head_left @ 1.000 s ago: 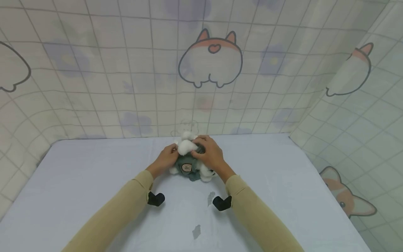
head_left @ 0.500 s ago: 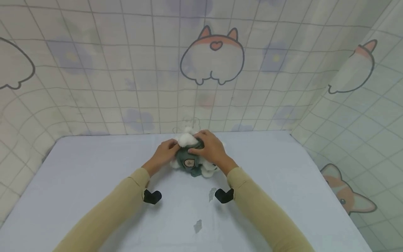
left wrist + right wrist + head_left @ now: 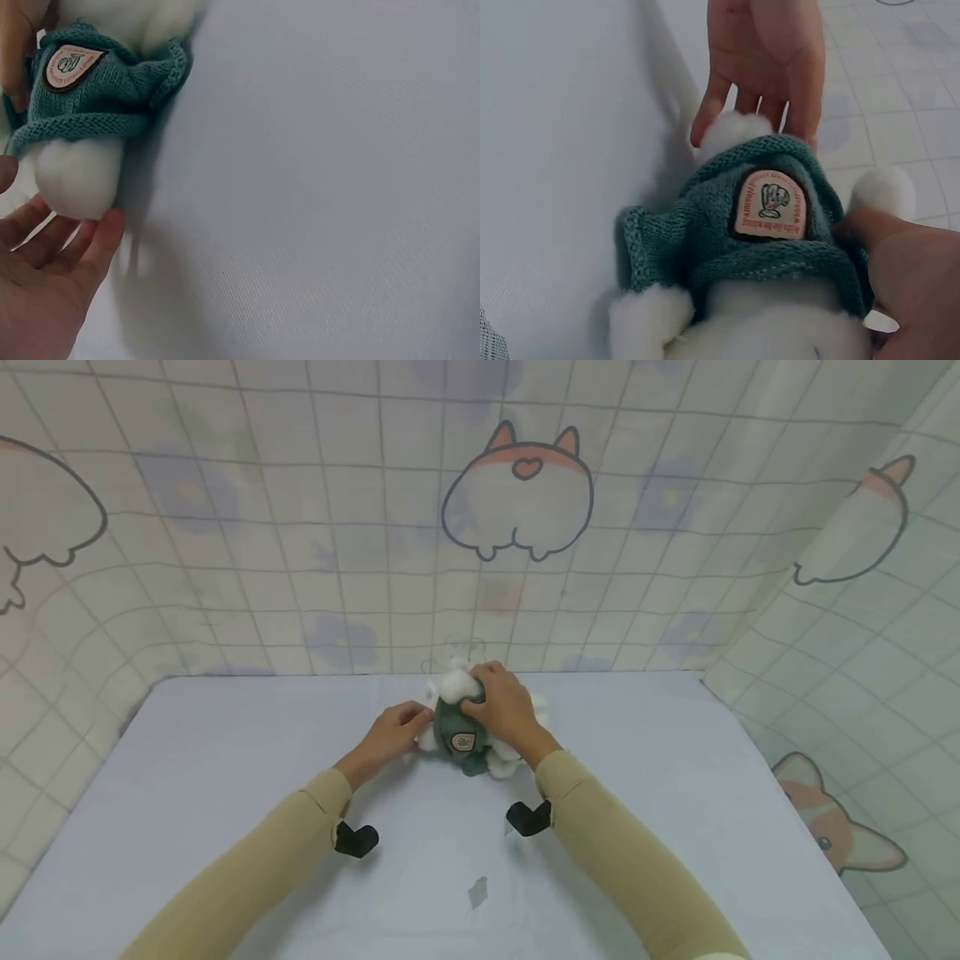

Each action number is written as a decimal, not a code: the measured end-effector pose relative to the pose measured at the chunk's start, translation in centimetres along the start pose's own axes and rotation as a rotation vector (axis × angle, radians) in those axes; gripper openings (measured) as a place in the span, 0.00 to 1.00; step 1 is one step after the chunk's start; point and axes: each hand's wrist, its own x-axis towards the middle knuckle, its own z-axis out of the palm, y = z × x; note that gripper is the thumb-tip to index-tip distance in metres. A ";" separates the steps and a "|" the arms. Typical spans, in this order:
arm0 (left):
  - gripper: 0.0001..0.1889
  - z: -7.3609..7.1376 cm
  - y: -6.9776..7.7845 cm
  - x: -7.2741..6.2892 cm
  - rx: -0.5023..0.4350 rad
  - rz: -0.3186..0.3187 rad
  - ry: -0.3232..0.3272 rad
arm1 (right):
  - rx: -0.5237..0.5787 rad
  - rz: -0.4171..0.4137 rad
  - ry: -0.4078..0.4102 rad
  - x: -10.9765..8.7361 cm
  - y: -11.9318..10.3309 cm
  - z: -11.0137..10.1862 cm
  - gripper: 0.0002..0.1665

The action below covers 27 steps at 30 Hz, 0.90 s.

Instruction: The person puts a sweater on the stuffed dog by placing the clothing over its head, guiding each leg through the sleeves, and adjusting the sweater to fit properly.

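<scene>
White toy (image 3: pixel 456 714): on the counter (image 3: pixel 225 777), near its far edge and close to the back cloth (image 3: pixel 337 527), a little left of centre in the head view; fluffy, with rounded white parts showing past its knit.
Sweater (image 3: pixel 705 210): green knit with thick rolled edges, wrapped around the toy's body, which fills it; a white rounded end (image 3: pixel 79 180) sticks out past one hem, and more white fur shows past the other.
Patch (image 3: pixel 772 206): pale pink with a dark border, on the sweater, bearing a small figure and lettering too blurred to read surely.
Left hand (image 3: pixel 393 729): beside the toy; fingers nearly straight and slightly spread, tips touching the rounded end, thumb apart from them, so the hand is fairly wide.
Right hand (image 3: pixel 505 702): holding the toy, narrow around its body on the side across from the left hand; thumb on the sweater, fingers bent over the edge, part of the grip hidden.
Sleeves (image 3: pixel 247 868): tan, one on each forearm, reaching in from the bottom of the head view.
Black pieces (image 3: pixel 356 841): one at each cuff, on the inner side.
Counter top: white, with a grey mark (image 3: pixel 477 892) between the forearms.
Cloth print: grid lines, purple flowers and corgis (image 3: pixel 517 497), on the back and the sides.
</scene>
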 end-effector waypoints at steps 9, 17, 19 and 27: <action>0.21 0.2 0.7 -0.1 -0.082 0.079 0.061 | 0.134 0.073 0.116 -0.5 0.7 -1.2 0.24; 0.26 0.1 1.4 -0.4 -0.149 0.153 0.084 | 0.337 0.120 0.234 -1.0 1.6 -2.3 0.18; 0.29 0.1 1.4 -0.4 -0.182 0.160 0.067 | 0.397 0.144 0.269 -1.1 1.9 -2.2 0.18; 0.32 0.3 1.6 -0.7 -0.239 0.162 -0.018 | 0.568 0.265 0.362 -1.4 2.0 -1.5 0.18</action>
